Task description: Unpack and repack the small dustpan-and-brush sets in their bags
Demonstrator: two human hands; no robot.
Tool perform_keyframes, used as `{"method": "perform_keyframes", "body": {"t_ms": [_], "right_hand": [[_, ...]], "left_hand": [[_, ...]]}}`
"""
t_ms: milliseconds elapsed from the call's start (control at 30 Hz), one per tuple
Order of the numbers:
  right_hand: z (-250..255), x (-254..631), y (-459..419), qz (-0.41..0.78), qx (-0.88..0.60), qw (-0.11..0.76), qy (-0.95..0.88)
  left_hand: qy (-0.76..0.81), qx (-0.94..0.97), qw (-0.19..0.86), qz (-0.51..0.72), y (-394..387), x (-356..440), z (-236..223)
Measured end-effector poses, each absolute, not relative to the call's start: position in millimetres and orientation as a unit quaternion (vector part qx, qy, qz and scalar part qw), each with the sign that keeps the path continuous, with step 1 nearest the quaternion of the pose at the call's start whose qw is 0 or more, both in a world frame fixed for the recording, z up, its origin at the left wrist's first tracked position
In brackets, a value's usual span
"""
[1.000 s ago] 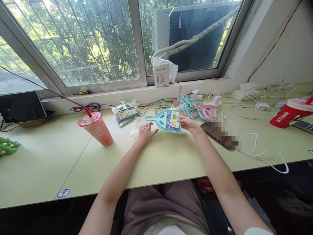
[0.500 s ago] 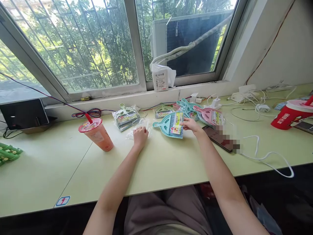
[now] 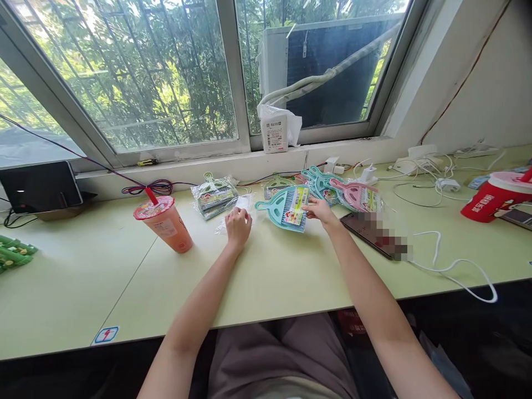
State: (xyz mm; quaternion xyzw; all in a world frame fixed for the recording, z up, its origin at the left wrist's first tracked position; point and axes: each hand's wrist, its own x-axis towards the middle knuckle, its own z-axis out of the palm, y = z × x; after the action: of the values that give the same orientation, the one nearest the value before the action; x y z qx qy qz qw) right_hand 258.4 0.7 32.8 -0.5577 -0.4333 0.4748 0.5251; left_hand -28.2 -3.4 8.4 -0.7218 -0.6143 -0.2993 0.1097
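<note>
A teal mini dustpan-and-brush set (image 3: 284, 205) with a printed label lies tilted on the pale green table (image 3: 274, 271). My right hand (image 3: 318, 210) grips its right edge. My left hand (image 3: 238, 224) is closed on a clear plastic bag (image 3: 235, 213) lying on the table to the left of the set. Behind the bag sits a stack of bagged sets (image 3: 214, 194). To the right lie several unbagged sets in teal and pink (image 3: 341, 190).
A pink drink cup with a red straw (image 3: 163, 220) stands left of my hands. A phone (image 3: 371, 233) and a white cable (image 3: 457, 271) lie to the right, with a red cup (image 3: 493, 194) far right. A tablet (image 3: 39, 185) leans at the far left.
My left hand closed and drew the plastic bag up from the table. My right hand shifted and tilted the teal set slightly away from me.
</note>
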Motion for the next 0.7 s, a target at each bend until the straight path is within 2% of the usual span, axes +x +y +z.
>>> {"method": "perform_keyframes", "body": {"t_ms": [100,300,567,700], "right_hand": [[31.9,257.4,0.2,0.479,-0.546,0.530,-0.437],[37.0,245.6,-9.2,0.569,-0.484,0.436,-0.502],[37.3,205.9,-18.6,0.489,-0.504,0.551,-0.451],[34.6,192.6,-23.5,0.503,-0.479,0.538,-0.479]], "left_hand": [[-0.614,-0.723,0.125,-0.291,-5.1,-26.4,10.2],[-0.579,-0.736,0.189,-0.295,-16.4,-19.7,16.2],[-0.531,-0.772,0.162,-0.310,-25.5,-14.4,17.0],[-0.533,-0.765,0.147,-0.329,-27.2,-17.2,20.8]]}}
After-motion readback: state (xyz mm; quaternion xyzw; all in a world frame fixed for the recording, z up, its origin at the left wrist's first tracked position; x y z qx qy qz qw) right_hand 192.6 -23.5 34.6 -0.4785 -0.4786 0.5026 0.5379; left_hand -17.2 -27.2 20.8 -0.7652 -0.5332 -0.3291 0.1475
